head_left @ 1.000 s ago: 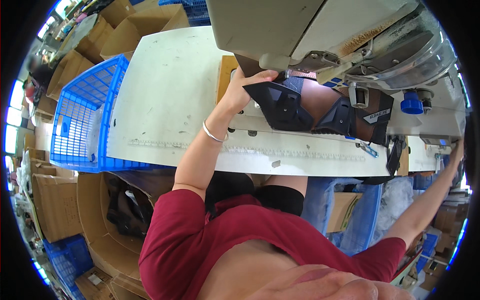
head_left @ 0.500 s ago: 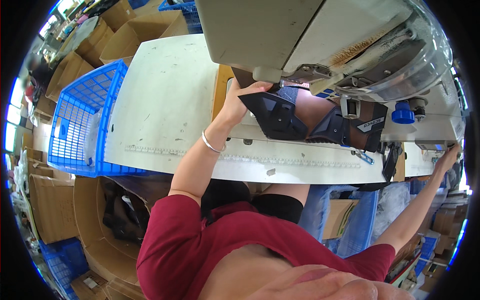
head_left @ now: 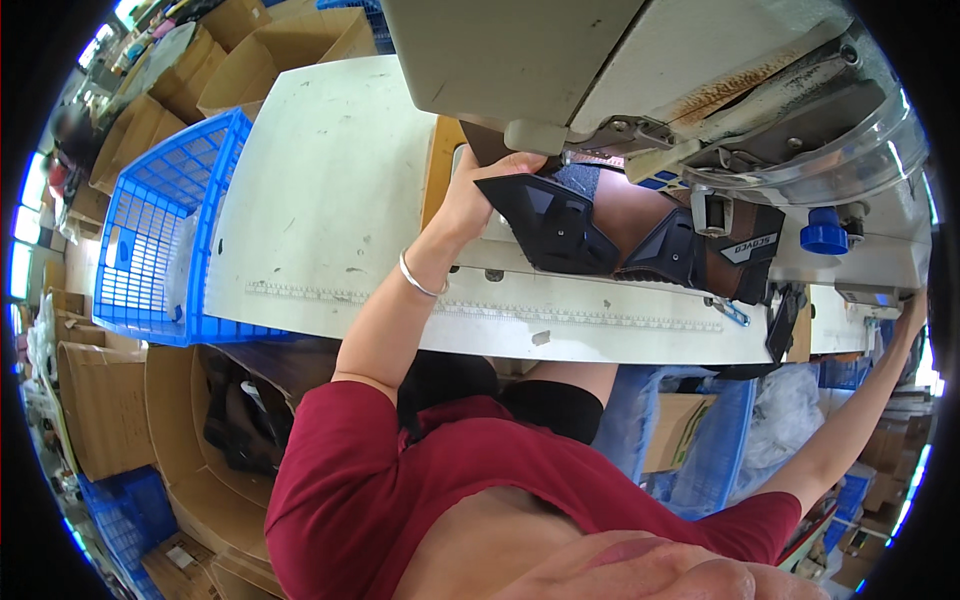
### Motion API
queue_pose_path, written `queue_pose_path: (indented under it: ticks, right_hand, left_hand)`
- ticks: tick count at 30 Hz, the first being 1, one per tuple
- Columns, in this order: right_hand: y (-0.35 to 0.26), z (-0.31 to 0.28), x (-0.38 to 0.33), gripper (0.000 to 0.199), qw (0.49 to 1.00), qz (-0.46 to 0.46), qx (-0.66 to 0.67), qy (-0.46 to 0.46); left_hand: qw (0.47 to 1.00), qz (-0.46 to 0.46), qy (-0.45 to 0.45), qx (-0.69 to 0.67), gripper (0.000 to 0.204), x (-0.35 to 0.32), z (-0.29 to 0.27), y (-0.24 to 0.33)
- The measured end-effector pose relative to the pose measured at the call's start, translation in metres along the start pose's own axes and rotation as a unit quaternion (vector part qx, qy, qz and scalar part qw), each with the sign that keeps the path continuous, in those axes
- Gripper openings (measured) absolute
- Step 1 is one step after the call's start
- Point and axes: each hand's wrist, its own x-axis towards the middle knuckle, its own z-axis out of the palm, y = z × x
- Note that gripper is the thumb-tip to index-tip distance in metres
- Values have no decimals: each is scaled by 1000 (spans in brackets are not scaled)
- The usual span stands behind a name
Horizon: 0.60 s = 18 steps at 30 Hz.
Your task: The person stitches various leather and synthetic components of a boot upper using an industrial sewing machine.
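Note:
My left hand (head_left: 474, 196), with a silver bangle on its wrist, is closed on the left end of a black and brown protective pad (head_left: 565, 228) with moulded black plates. The thumb lies along its upper edge; the other fingers are partly hidden. This end is under the head of a beige sewing machine (head_left: 500, 70), where a light shines on grey-blue fabric. The pad stretches right, below the machine arm, along the white table (head_left: 330, 190). My right hand (head_left: 913, 303) is at the machine's far right end, by a small control box (head_left: 868, 296); its fingers are hidden.
A clear plastic cover (head_left: 880, 150) and a blue knob (head_left: 823, 235) are on the machine. Blue-handled snips (head_left: 732, 313) lie by the table's front edge. A blue crate (head_left: 165, 240) stands left, with cardboard boxes (head_left: 105, 400) around it. Blue bins (head_left: 690, 440) stand below the table.
The view has shifted slightly, so the machine appears a little farther right. My left hand still grips the pad's left end, and my right hand stays at the machine's right end.

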Motion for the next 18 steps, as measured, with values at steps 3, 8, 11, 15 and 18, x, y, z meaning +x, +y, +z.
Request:
queue_pose_path:
  ticks: [3, 8, 11, 15, 18]
  right_hand:
    - [-1, 28, -13, 40, 990, 79, 86, 75]
    - [-26, 14, -27, 43, 997, -41, -14, 58]
    - [-30, 120, -84, 60, 949, -61, 104, 292]
    - [-112, 192, -146, 56, 906, -6, 107, 409]
    - [-156, 212, -197, 38, 920, -84, 61, 377]
  left_hand:
    - [1000, 2, 4, -3, 43, 2, 0, -2]
    - [1000, 10, -12, -22, 38, 9, -3, -9]
    - [1000, 3, 21, 15, 33, 6, -2, -5]
    - [1000, 22, -2, -3, 22, 10, -4, -8]
    - [991, 28, 122, -48, 20, 3, -3, -1]
